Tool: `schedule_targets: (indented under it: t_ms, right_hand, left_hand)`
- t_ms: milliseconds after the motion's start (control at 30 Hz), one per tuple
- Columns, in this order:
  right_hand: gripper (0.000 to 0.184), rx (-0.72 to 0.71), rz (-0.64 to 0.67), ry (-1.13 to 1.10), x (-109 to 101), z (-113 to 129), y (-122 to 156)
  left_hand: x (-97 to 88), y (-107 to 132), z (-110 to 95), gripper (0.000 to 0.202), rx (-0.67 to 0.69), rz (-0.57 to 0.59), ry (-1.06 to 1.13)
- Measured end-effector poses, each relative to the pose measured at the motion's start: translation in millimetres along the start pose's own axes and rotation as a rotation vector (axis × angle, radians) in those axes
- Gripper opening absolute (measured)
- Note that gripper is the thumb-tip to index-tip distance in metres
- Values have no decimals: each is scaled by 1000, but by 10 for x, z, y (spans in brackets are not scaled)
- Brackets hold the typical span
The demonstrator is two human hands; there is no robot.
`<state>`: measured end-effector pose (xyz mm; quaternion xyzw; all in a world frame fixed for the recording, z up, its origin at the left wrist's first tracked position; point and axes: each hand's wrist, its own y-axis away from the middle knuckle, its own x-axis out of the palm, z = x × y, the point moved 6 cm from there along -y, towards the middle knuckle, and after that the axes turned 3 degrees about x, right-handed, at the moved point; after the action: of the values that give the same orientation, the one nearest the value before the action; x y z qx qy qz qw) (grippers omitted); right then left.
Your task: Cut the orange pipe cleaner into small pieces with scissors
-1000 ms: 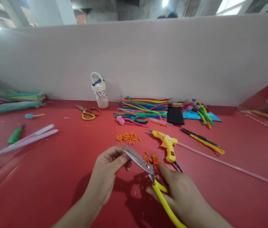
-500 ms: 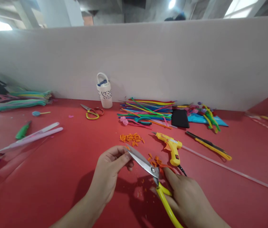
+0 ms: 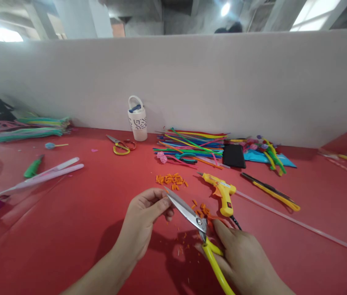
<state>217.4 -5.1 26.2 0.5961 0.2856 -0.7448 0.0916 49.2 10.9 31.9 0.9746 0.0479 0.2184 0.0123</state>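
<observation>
Head view: left hand (image 3: 144,217) pinches a tiny orange piece (image 3: 166,191), near centre, at the tips of yellow-handled scissors (image 3: 186,209); right hand (image 3: 243,250) grips the handles. Risk: blades sit right by the left hand, so a slip could nick it; loose pinch could drop the piece. White tumbler (image 3: 138,125) upright, far, left of centre; contents hidden.
</observation>
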Motion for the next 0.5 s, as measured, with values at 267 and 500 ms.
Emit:
schedule_targets:
  t_ms: [267, 500]
  right_hand:
    - [28, -14, -15, -10, -21, 15, 7]
    - [33, 17, -29, 2, -34, -13, 4]
  left_hand:
    - [4, 6, -8, 5, -3, 20, 13]
    - [-1, -1, -20, 6, -8, 26, -2]
